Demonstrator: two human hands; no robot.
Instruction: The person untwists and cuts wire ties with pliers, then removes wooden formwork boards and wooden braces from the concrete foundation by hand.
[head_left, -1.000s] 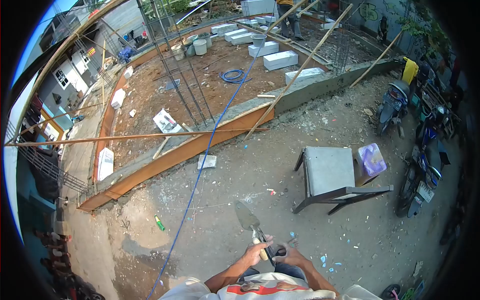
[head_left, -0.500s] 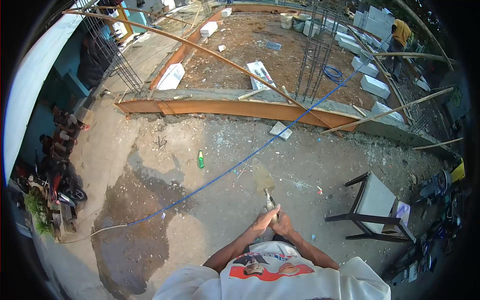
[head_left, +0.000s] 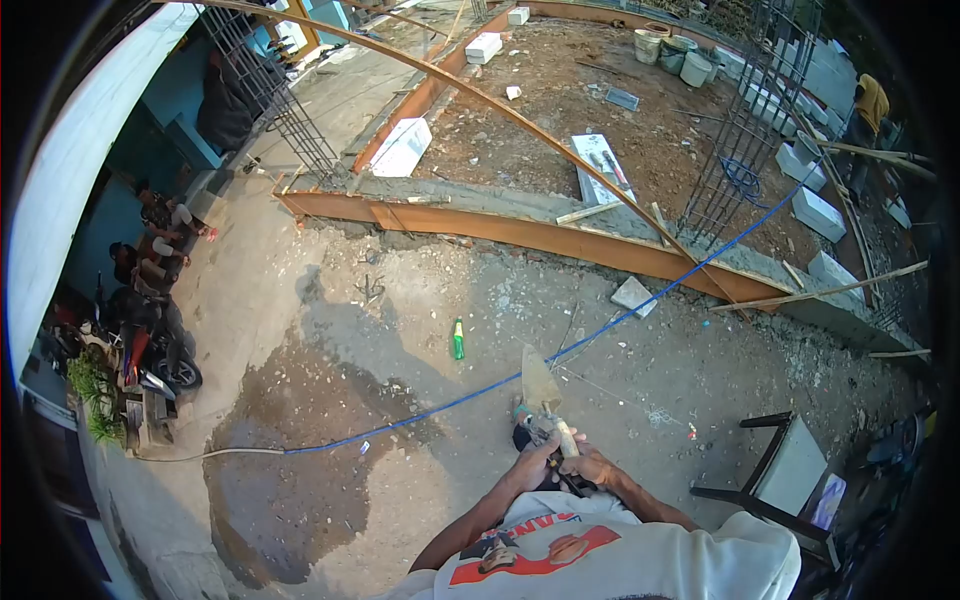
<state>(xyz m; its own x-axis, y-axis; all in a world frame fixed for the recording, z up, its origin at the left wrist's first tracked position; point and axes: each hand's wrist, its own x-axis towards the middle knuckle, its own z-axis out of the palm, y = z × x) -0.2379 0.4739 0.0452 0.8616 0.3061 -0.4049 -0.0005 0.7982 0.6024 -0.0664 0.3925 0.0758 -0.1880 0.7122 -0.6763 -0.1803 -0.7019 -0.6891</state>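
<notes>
A masonry trowel (head_left: 541,384) with a pointed blade and a pale handle is held in front of my body, its tip directed away from me. My right hand (head_left: 590,466) is closed around the lower end of the handle. Against its other side, my left hand (head_left: 538,463) is closed too, its fingers meeting the handle. A foot in dark footwear (head_left: 524,425) shows just left of the trowel. Beyond the blade, a blue hose (head_left: 455,401) crosses the concrete ground, and a green bottle (head_left: 458,340) lies farther left.
A low wall with orange formwork boards (head_left: 520,232) runs across ahead, with a slanted pole and rebar columns (head_left: 750,140). A chair (head_left: 785,470) stands at right. Motorbike (head_left: 150,345) and seated people (head_left: 165,225) are at left; another person (head_left: 868,110) is far right.
My view has turned left, so the surroundings sit farther right. A foot has come into sight beside the trowel. Both hands remain on the handle.
</notes>
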